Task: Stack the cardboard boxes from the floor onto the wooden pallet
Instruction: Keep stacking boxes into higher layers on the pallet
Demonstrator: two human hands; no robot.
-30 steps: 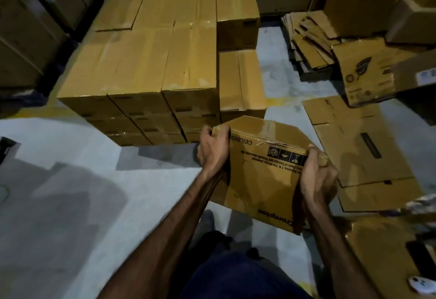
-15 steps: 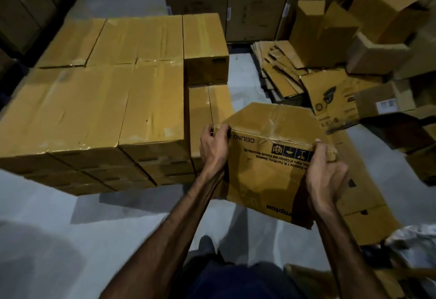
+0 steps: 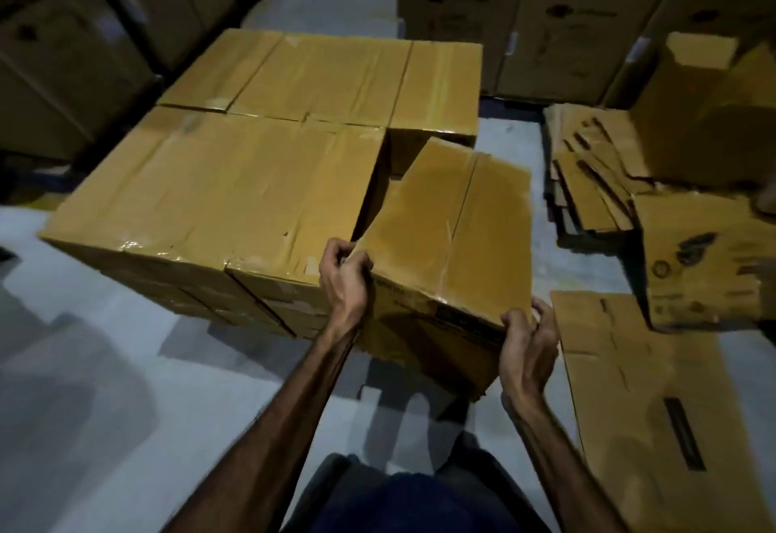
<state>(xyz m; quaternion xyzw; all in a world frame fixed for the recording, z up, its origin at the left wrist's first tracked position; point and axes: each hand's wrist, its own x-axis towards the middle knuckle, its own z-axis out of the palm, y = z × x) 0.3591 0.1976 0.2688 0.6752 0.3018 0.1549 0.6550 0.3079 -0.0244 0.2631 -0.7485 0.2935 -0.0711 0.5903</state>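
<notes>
My left hand pinches the box at its near-left corner and my right hand cups the near-right corner; the grip is thin. The box hangs tilted at the stack's right edge. It could slip, or catch on the stack.

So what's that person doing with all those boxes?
A person is carrying a cardboard box with both hands: the left hand has a grip on its near left corner and the right hand holds the near right corner. The box is tilted and sits right beside a big stack of boxes, at the gap on the stack's right side. It isn't set down yet. Flattened cardboard lies on the floor to the right.
</notes>
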